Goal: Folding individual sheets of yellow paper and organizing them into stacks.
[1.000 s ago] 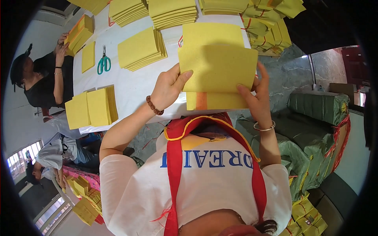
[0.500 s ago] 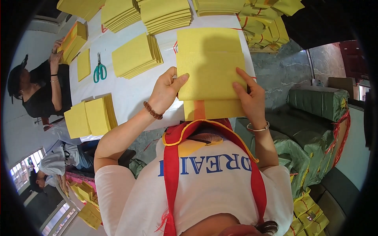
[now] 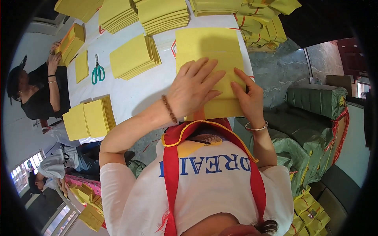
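Note:
A stack of yellow paper sheets [image 3: 212,39] lies in front of me at the table's near right side, with a folded flap across its middle. My left hand [image 3: 197,84] rests flat on the flap, fingers spread and pointing to the far right. Along the right edge of the stack sits my right hand [image 3: 251,98]. Its index finger and thumb are apart and touch the paper from above; the other fingers are mostly hidden. Below the flap an orange strip [image 3: 199,114] shows on a lower yellow layer, partly covered by my left forearm and hand.
On the white table [image 3: 130,92] are green-handled scissors [image 3: 98,72], a fanned yellow stack [image 3: 132,57] and another upright-edged yellow stack [image 3: 92,120]. A co-worker [image 3: 39,90] at the left handles a yellow bundle [image 3: 73,43]. Green wrapped bales [image 3: 311,122] stand at my right.
My left hand has let go of the stack's left edge and moved right, onto the folded flap, with fingers now spread. My right hand stays at the right edge.

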Available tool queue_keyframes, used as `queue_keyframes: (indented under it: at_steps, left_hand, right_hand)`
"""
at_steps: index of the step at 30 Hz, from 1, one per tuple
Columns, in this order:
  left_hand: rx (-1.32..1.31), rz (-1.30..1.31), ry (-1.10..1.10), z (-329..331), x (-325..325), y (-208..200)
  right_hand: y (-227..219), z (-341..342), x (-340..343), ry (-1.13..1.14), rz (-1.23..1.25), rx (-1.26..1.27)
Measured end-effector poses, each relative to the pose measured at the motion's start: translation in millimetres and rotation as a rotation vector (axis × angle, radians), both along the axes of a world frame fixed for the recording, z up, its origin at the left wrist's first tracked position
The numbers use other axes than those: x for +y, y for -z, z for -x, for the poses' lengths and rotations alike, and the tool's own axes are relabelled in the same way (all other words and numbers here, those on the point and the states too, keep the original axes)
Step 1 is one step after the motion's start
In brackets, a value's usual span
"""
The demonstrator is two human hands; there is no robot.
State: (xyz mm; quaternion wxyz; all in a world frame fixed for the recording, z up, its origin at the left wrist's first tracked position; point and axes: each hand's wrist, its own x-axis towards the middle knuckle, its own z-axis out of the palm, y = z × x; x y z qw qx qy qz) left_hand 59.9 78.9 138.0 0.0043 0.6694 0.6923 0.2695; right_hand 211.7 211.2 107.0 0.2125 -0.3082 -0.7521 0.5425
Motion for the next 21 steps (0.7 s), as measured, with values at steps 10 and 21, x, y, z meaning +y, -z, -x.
queue_keyframes:
  at_steps: [10, 21]
  left_hand:
    - [0.094, 0.136, -0.066, -5.1, -1.5, 28.2]
    - [0.059, 0.112, 0.074, 0.1, -6.6, 25.9]
  right_hand:
    - [-18.1, -20.8, -19.6, -0.255, -0.997, -0.216]
    - [-4.7, -29.6, -20.1, -0.488, -0.741, -0.207]
